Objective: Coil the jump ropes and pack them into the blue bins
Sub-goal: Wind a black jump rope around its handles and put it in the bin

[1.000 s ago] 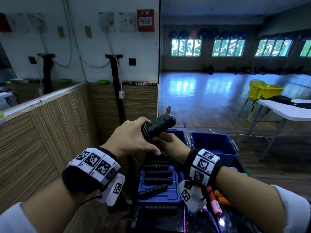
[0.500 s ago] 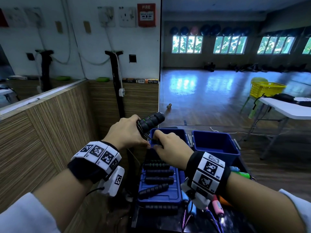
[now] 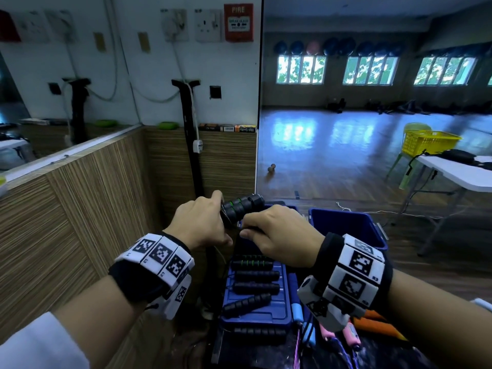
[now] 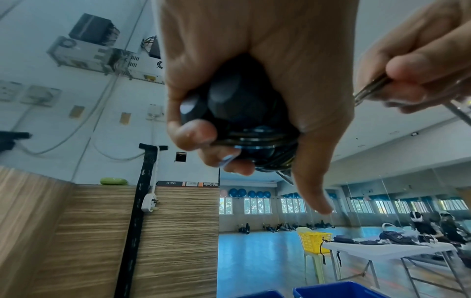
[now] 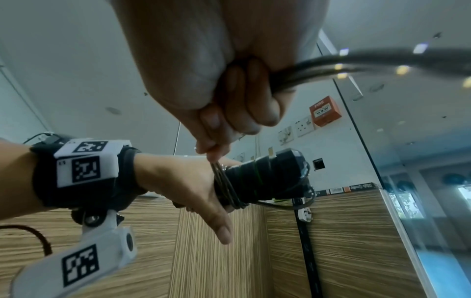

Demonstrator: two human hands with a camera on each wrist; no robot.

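Note:
My left hand grips a pair of black jump rope handles with green rings, held level above the blue bins. Thin dark cord is wound in several turns round the handles next to the left palm. My right hand pinches the loose cord just right of the handles, and more cord runs out through its fist. A blue bin below holds several black handles in a row. A second blue bin stands to the right, its inside empty as far as I see.
A wood-panelled wall closes off the left, with a black upright post behind the hands. Coloured rope handles lie at the lower right. A white folding table and a yellow basket stand at the far right.
Both hands have come down and slightly left toward the bins. The right hand has gone from under the handles to over them, carrying the cord round.

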